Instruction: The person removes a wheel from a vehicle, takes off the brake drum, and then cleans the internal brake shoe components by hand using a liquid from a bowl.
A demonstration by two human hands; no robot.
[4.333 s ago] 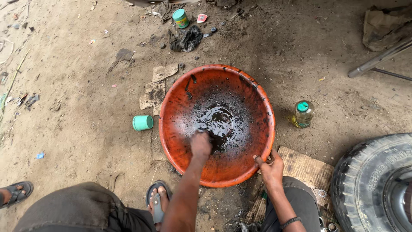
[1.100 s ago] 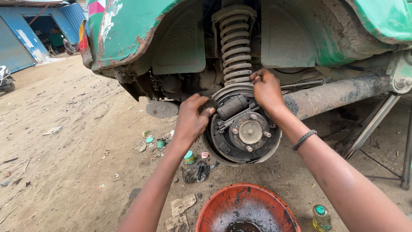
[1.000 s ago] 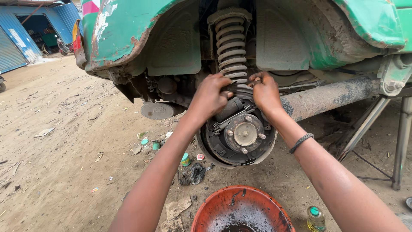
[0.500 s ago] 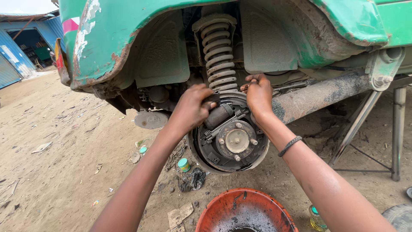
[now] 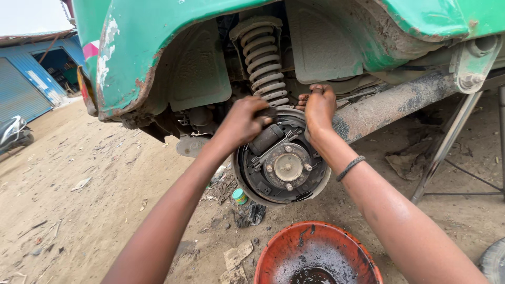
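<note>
Under a green vehicle body (image 5: 158,37) an exposed brake assembly (image 5: 283,168) with a round hub and studs sits on the axle (image 5: 389,105). A grey coil spring (image 5: 263,60) rises behind it. My left hand (image 5: 239,123) grips a dark part at the top left of the brake plate, fingers closed. At the top right rim my right hand (image 5: 317,108) clasps the plate's edge; a dark band circles that wrist. Both hands are greasy.
An orange basin (image 5: 315,255) with black oily liquid stands on the sandy ground just below the hub. A small green-capped bottle (image 5: 240,196) and a dark rag (image 5: 252,214) lie under the brake. A metal stand (image 5: 447,142) props the right side; a tyre edge (image 5: 494,260) shows bottom right.
Seconds ago my left hand was in the orange basin. Since then both hands have come to the top of the brake assembly, and the view has closed in on it.
</note>
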